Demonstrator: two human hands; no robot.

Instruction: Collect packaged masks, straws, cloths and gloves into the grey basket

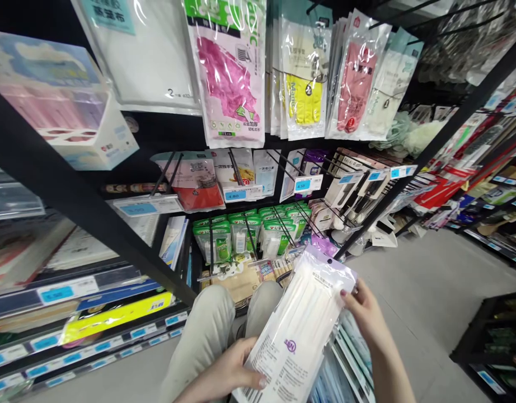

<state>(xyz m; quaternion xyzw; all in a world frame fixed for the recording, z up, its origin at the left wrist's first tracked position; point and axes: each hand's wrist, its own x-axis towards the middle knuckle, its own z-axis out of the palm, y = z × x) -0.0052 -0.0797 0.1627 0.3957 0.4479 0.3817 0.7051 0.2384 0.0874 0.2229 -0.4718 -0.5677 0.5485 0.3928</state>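
Both hands hold one flat clear packet (302, 327) of white items with a purple header and a printed label at its lower end. My left hand (228, 372) grips the packet's lower left edge, thumb pressed on the label. My right hand (365, 313) pinches its upper right edge near the hang hole. The packet is tilted, top pointing up and right, above my knees (224, 319) in light trousers. Under the packet lie more flat bluish packets (346, 358).
A black shelf rack (94, 207) stands right in front. Packets of rubber gloves, pink (230, 73), yellow (302, 78) and red (356, 78), hang on pegs above. Green packets (249, 232) hang lower down. Blue price tags (237, 194) line the rails. Grey floor (426, 291) opens to the right.
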